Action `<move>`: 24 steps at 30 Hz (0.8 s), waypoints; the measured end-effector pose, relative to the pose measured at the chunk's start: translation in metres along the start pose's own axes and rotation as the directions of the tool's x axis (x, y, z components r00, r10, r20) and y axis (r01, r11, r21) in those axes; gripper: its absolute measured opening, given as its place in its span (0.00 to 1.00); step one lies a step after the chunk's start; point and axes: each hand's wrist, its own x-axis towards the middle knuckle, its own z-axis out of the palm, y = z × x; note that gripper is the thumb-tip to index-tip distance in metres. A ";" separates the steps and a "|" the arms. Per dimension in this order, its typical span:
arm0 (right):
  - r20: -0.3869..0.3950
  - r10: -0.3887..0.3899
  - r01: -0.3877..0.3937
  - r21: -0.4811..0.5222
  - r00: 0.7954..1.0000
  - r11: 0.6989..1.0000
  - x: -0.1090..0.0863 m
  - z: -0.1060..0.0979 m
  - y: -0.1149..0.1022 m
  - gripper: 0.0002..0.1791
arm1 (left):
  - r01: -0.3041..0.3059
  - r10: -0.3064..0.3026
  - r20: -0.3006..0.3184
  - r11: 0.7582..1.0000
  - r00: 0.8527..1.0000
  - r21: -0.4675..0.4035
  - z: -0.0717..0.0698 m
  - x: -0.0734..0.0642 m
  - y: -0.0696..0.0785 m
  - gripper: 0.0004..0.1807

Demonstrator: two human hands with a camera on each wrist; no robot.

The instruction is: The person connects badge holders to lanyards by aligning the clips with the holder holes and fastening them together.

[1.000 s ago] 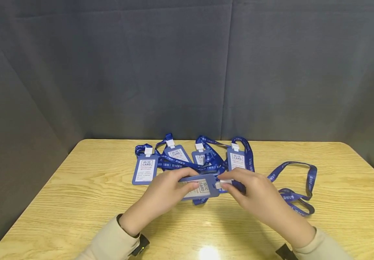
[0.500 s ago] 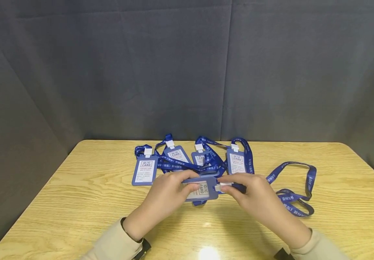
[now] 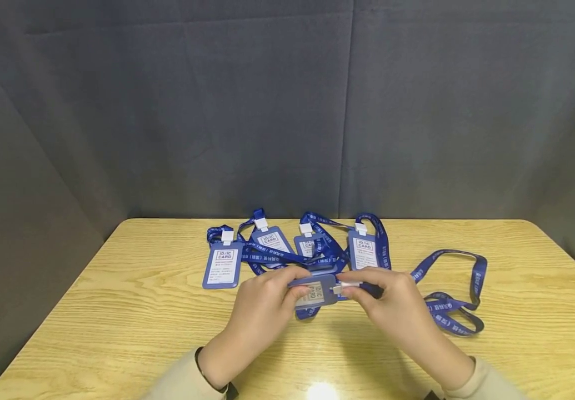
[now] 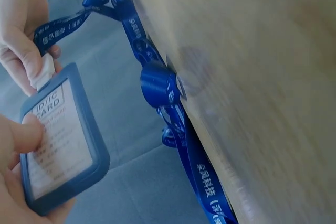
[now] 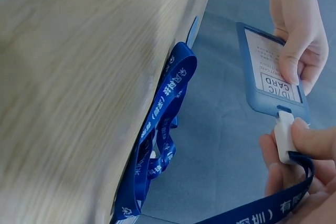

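Observation:
My left hand pinches a blue ID card holder turned sideways above the table, thumb on its front. A white card with "ID/IC CARD" print shows inside the holder. My right hand pinches a white plastic clip between thumb and fingers. The clip's end meets the slot in the holder's top edge; whether it is fastened, I cannot tell. From the clip a blue lanyard strap with white lettering runs under my right hand.
Behind my hands lie several blue card holders with lanyards, among them one at the left and one at the right. A loop of blue lanyard spreads over the wooden table at right. A dark curtain stands behind.
My left hand has shifted a little to the right, towards the right hand, and covers more of the card holder. The right hand keeps its pinch on the clip, nearly still.

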 end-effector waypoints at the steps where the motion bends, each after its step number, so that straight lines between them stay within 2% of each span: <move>1: -0.007 0.006 -0.006 0.000 1.000 1.000 0.000 0.000 -0.001 0.10 | -0.001 0.001 -0.016 1.000 1.000 0.003 0.001 0.000 0.001 0.08; 5: -0.023 0.011 -0.011 0.012 1.000 1.000 -0.002 0.000 -0.003 0.11 | -0.009 0.011 -0.080 1.000 0.997 0.020 0.003 -0.001 0.003 0.06; 9: -0.018 0.025 -0.024 0.034 1.000 0.999 -0.003 0.002 -0.005 0.10 | -0.016 0.021 -0.117 0.999 0.993 0.043 0.005 -0.001 0.003 0.06; 15: -0.020 0.069 -0.068 0.060 0.997 0.996 -0.004 0.003 -0.006 0.09 | -0.012 0.017 -0.125 0.999 0.992 0.046 0.005 -0.001 0.006 0.06; 24: -0.047 0.071 -0.066 0.100 0.996 0.993 -0.004 0.002 -0.009 0.10 | 0.001 0.003 -0.140 1.000 0.990 0.026 -0.001 0.000 0.011 0.05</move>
